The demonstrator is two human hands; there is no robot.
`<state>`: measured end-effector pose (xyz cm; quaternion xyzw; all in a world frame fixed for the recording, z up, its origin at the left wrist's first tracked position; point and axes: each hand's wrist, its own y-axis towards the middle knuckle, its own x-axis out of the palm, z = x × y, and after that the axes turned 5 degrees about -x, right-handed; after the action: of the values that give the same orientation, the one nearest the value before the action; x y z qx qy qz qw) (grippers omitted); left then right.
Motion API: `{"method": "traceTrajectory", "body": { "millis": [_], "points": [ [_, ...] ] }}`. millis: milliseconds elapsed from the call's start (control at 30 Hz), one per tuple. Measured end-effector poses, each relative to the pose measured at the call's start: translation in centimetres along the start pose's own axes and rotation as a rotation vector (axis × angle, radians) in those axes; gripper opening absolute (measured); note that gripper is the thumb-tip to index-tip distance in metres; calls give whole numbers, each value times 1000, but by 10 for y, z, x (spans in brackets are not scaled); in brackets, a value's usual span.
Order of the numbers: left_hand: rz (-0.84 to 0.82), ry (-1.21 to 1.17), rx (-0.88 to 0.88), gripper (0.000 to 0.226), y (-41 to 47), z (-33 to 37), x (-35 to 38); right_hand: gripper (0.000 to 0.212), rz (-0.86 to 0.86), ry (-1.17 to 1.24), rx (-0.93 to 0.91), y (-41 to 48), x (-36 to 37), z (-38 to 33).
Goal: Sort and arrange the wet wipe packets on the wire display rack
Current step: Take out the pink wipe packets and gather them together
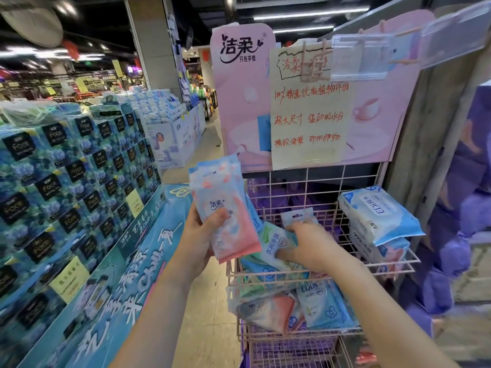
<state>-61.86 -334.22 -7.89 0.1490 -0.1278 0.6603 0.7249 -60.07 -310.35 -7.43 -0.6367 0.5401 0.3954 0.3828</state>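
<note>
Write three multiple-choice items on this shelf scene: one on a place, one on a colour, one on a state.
1. The large blue-white packs lie
A. at the upper basket's right end
B. on the floor
C. atop the sign
2. The wire rack is
A. green
B. pink
C. black
3. The hands
A. both hang idle
B. both hold packets
C. both rest flat on the rack

Answers:
1 A: they are stacked against the basket's right side.
2 B: its wires are pale pink.
3 B: the left hand has a pink-and-blue stack in its grip, and the right hand has a green-white packet.
</note>
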Motion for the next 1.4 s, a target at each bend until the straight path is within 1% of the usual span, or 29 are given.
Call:
{"method": "traceTrajectory", "body": {
  "millis": [67, 133, 167, 233, 300, 400, 500, 600, 633, 700, 767, 833, 900, 933, 1000, 1100, 1200, 1233, 1267, 1367, 1400],
  "points": [
    [-9, 3, 5, 106, 0, 1, 1, 64, 1, 115, -18, 0, -3, 3],
    [-14, -18, 17, 107, 0, 2, 0, 43, 20, 261, -20, -2, -5, 9],
    [-14, -31, 23, 109, 0, 4, 0, 37, 62, 324, -13, -2, -4, 14],
    [-12, -44, 41, 110, -1, 9, -2, 34, 189, 476, 28, -1, -3, 22],
    [-21, -45, 60, 107, -1, 14, -6, 27, 293, 725, 61, 0, -4, 27],
    [-21, -41, 90, 112, -1, 23, -12, 19, 366, 983, 68, 0, -10, 26],
    [-14, -36, 85, 115, -3, 26, -16, 23, 352, 1096, 81, 3, -17, 20],
    [-3, -6, 63, 115, -4, 21, -17, 24, 216, 1062, 126, 5, -8, 3],
    [2, 3, 51, 112, -5, 19, -17, 21, 163, 1046, 143, 5, -2, -4],
    [8, 6, 30, 97, -5, 14, -19, 15, 83, 973, 163, 3, 11, -14],
    [1, 6, 16, 90, -6, 11, -20, 11, 88, 885, 170, 4, 17, -16],
    [1, 32, 25, 98, -4, 10, -21, 11, 126, 831, 187, 5, 16, -15],
    [-9, 54, 28, 111, -4, 10, -19, 24, 172, 631, 201, 9, 14, -11],
    [-15, 60, 29, 112, -4, 10, -19, 32, 190, 523, 218, 9, 12, -11],
    [-24, 55, 25, 108, -5, 9, -18, 39, 194, 386, 240, 7, 8, -12],
    [-26, 36, 21, 111, -7, 8, -14, 44, 173, 197, 285, 4, 7, -20],
    [-39, 27, 23, 107, -8, 9, -12, 41, 39, -67, 271, 1, 8, -35],
    [-42, 25, 25, 105, -8, 9, -12, 40, 19, -64, 270, 3, 8, -37],
    [-44, 22, 25, 104, -9, 9, -12, 37, 4, -8, 282, 4, 7, -40],
    [-42, 17, 22, 104, -10, 10, -11, 18, 17, 177, 262, 10, 7, -38],
    [-41, 16, 21, 105, -10, 10, -10, 21, 20, 231, 280, 11, 8, -37]
  ]
}}
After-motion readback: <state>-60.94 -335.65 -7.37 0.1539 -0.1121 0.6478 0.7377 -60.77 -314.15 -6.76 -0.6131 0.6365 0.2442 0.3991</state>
